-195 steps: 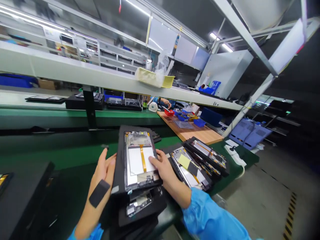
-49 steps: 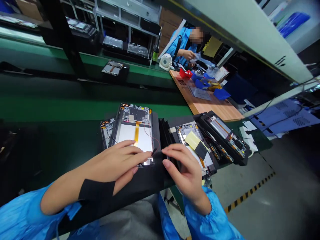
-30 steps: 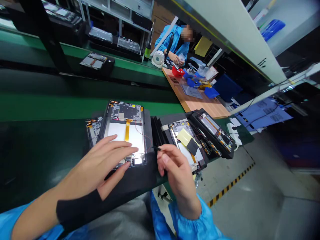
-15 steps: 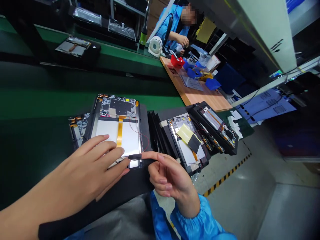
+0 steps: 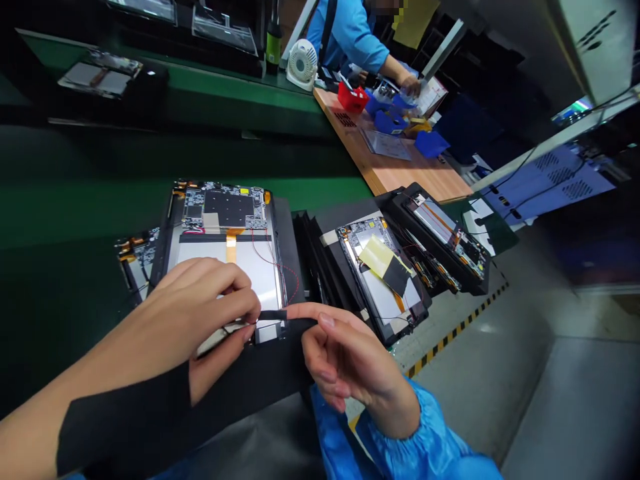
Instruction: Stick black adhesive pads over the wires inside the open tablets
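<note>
An opened tablet point(image 5: 274, 267) lies in front of me, its circuit board point(image 5: 227, 209) at the top and an orange ribbon cable point(image 5: 231, 247) running down over white battery panels. Over its lower part my left hand point(image 5: 205, 300) is closed in a pinch, thumb and fingertips at the left end of a short strip of black tape point(image 5: 273, 315). The strip's other end sticks to the outstretched index fingertip of my right hand point(image 5: 350, 357), whose other fingers curl loosely. My left hand covers the tablet's lower left corner.
Right of the tablet lies another opened tablet point(image 5: 357, 257) with yellow paper point(image 5: 376, 256) on it, then a stack of tablets point(image 5: 440, 233). Beyond stand a wooden board point(image 5: 350, 143) with red and blue bins, a white fan point(image 5: 302, 65) and a co-worker's sleeve point(image 5: 350, 37).
My left fingers, spread flat before, have drawn together into a pinch at the tape's end. The right hand keeps its pose. The camera view has shifted, and the co-worker's arm has moved right.
</note>
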{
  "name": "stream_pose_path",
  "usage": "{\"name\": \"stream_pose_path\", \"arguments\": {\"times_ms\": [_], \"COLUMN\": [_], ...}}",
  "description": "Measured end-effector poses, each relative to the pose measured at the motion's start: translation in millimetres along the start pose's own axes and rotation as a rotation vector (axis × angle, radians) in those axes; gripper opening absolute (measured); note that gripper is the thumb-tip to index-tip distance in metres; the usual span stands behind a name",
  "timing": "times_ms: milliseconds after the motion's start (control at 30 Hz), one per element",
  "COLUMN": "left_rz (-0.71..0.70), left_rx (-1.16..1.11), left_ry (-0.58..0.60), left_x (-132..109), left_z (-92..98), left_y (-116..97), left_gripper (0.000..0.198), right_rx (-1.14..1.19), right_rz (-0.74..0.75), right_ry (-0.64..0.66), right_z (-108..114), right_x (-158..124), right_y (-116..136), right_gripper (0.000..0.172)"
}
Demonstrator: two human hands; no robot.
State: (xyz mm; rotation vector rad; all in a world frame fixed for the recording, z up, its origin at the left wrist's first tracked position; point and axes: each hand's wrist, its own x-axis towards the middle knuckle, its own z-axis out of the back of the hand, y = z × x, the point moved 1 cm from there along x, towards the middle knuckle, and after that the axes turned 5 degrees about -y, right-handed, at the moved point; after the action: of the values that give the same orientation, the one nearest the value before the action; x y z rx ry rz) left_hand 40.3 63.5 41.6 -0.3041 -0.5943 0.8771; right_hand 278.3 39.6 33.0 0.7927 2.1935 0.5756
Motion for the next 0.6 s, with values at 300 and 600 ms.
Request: {"name": "stream_pose_path", "arguments": {"times_ms": [300,600], "left_rz": [-0.173,-0.327], "left_rx": [0.092,0.081], "left_ry": [-0.099,-0.116], "left_x": [-18,-14], "left_z": [-0.1,2.2], "left_y": [-2,21], "left_gripper": [0.027,0.027], "right_rx": [-0.014,0.041], "right_rz": [-0.008,0.048], "right_ry": [-0.017,0.005], "right_z": [-4,-10], "right_x": [1,-5], "right_y": [4,9], "right_gripper": [0.039,0.038]}}
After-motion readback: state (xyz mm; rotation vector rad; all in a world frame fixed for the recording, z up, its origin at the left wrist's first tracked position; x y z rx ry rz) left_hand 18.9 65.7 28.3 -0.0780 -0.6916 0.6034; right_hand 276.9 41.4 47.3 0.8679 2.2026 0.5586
